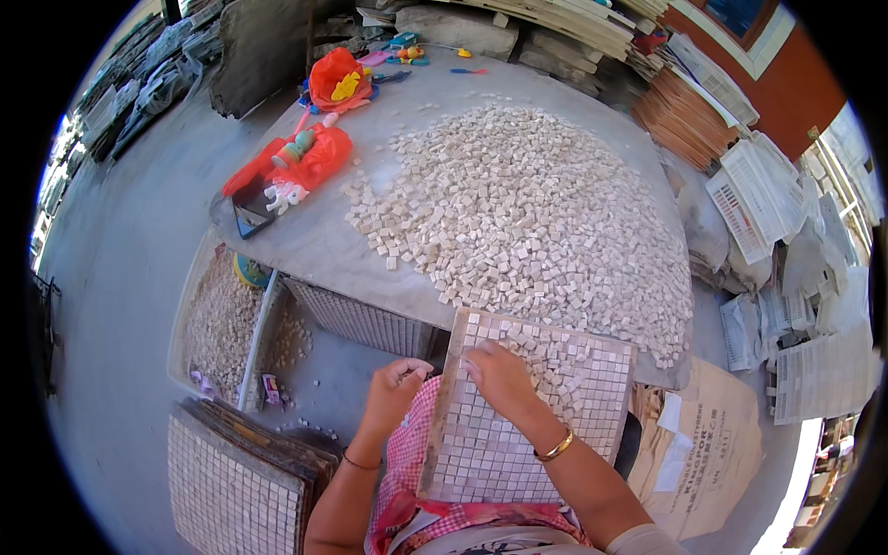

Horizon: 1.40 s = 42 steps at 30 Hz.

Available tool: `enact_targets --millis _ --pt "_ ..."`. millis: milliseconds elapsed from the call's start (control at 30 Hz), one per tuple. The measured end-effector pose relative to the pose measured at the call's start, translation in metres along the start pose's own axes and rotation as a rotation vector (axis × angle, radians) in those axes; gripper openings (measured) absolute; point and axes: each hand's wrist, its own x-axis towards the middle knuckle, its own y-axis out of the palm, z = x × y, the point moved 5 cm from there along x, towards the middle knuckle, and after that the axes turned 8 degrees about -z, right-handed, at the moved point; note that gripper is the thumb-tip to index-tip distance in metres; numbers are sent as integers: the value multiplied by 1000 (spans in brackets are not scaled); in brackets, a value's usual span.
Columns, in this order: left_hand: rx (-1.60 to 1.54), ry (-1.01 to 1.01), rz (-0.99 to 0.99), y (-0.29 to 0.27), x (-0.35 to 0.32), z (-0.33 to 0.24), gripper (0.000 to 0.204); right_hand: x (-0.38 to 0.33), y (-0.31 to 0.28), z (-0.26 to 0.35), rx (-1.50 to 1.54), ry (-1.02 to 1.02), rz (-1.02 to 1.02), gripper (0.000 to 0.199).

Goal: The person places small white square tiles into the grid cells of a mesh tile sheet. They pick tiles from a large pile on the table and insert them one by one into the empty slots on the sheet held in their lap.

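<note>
A gridded tray (pixel 450 407) rests tilted across my lap, with rows of small square stone tiles (pixel 490 462) set in its cells. Loose tiles (pixel 555 375) lie heaped over its upper middle. My right hand (pixel 502 377) is over the tray's upper left part, its fingertips pinched together down at the tiles; what they hold is hidden. Just left of the tray's edge, my left hand (pixel 396 393) is closed, thumb against curled fingers. Whatever it may hold is too small to make out.
A large pile of loose tiles (pixel 527 203) covers much of the stone table (pixel 314 236). Red plastic bags (pixel 319 153), toys and a phone (pixel 250 217) lie at its left. A tile-filled bin (pixel 222 305) and stacked tile panels (pixel 236 481) stand lower left; flattened paper sacks (pixel 712 462) lie right.
</note>
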Motion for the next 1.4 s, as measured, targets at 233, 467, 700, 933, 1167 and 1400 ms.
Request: enact_targets --millis 233,467,700,933,1167,1400 --pt "78 223 -10 19 -1 -1 16 11 -23 -16 107 42 -39 13" --pt "-185 -137 75 31 -2 15 18 -12 -30 -18 20 82 52 16" --pt "-311 -198 51 26 -10 15 17 -10 -30 -21 303 273 39 12" --pt "-342 -228 19 24 -23 24 14 -6 -26 -32 324 313 38 13" --pt "-223 -6 15 37 -27 7 13 -4 -20 0 447 313 229 13" --pt "-368 -157 143 37 -31 18 17 -7 -38 -27 330 317 11 11"
